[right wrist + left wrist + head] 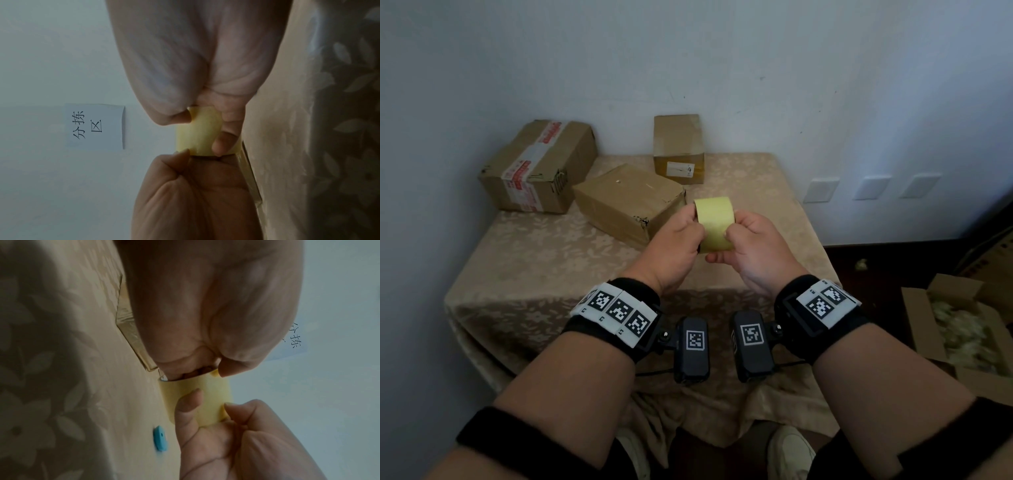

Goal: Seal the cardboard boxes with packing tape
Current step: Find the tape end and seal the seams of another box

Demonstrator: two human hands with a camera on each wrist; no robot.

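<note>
Both hands, left hand (677,245) and right hand (753,247), close together and clamped on a yellow tape roll (714,222), held above the cloth-covered table (544,260). Behind it, three cardboard boxes: nearest box (628,202), taped box (539,164), small box (678,149).

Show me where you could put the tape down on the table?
Bare cloth lies near the front edge, left of the hands, and along the right side beyond the tape. The back left is crowded: three boxes, taped, flat and small.
</note>
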